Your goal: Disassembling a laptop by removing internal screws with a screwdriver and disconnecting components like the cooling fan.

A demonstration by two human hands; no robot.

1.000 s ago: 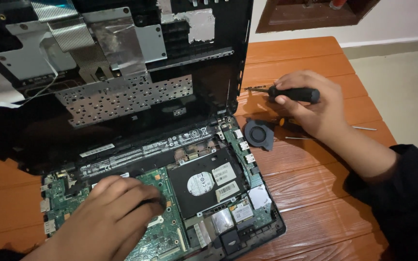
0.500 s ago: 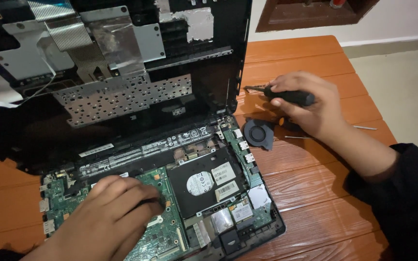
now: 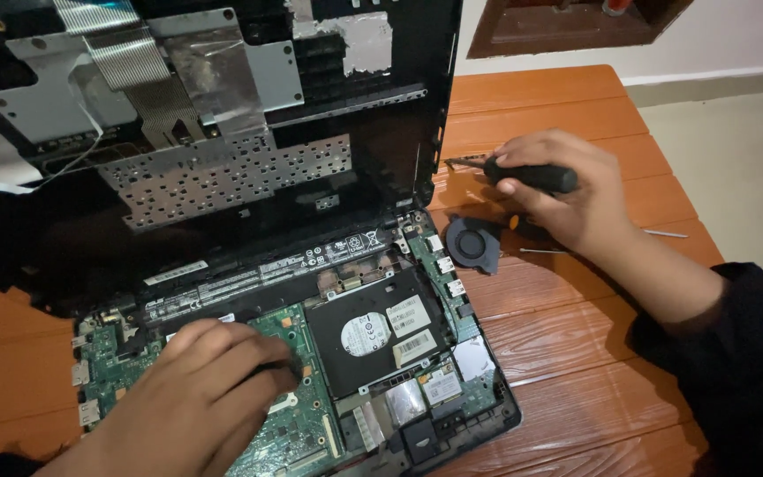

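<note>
An opened laptop (image 3: 249, 221) lies on a wooden table, its top cover tilted up and the green motherboard (image 3: 306, 424) exposed. My left hand (image 3: 192, 397) rests on the motherboard at the lower left, fingers curled down onto it. My right hand (image 3: 567, 194) hovers over the table to the right of the laptop and grips a black-handled screwdriver (image 3: 532, 175), its tip pointing left toward the laptop's edge. A black hard drive (image 3: 373, 331) sits in the base to the right of my left hand.
A small round black fan (image 3: 472, 243) lies on the orange-brown slatted table (image 3: 558, 353) just below my right hand. Thin metal bits (image 3: 664, 233) lie to its right. A pale floor (image 3: 744, 168) lies beyond the table's right edge.
My right hand with the screwdriver has shifted slightly left and down toward the laptop's edge. My left hand stays on the motherboard.
</note>
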